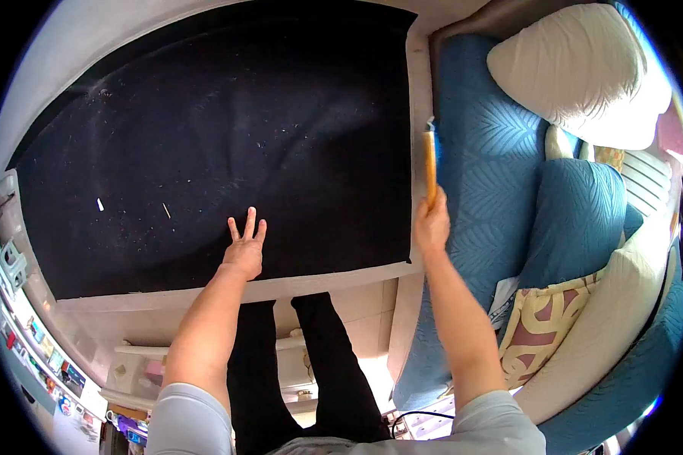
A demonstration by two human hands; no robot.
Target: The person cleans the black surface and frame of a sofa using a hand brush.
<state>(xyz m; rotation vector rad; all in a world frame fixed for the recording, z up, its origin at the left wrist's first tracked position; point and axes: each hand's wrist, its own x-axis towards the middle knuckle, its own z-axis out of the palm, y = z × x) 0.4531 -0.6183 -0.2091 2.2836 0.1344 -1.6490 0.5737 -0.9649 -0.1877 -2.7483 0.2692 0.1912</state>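
My left hand [244, 252] rests at the near edge of a large black cloth [326, 174], fingers spread and holding nothing. The cloth covers most of a pale surface and carries scattered light crumbs and specks. A small white scrap [100, 205] and a thin light sliver [167, 211] lie on its left part. My right hand [432, 226] is closed around the lower end of a brush [430, 163] with a yellow-brown wooden body and a blue strip along its right side. It is held upright over the gap between the cloth and the sofa.
A sofa with a blue leaf-patterned cover [486, 167] runs along the right. On it are a white cushion [569, 68], a blue cushion [577, 220] and a patterned cushion [546, 326]. A shelf with small items [53, 364] stands at lower left.
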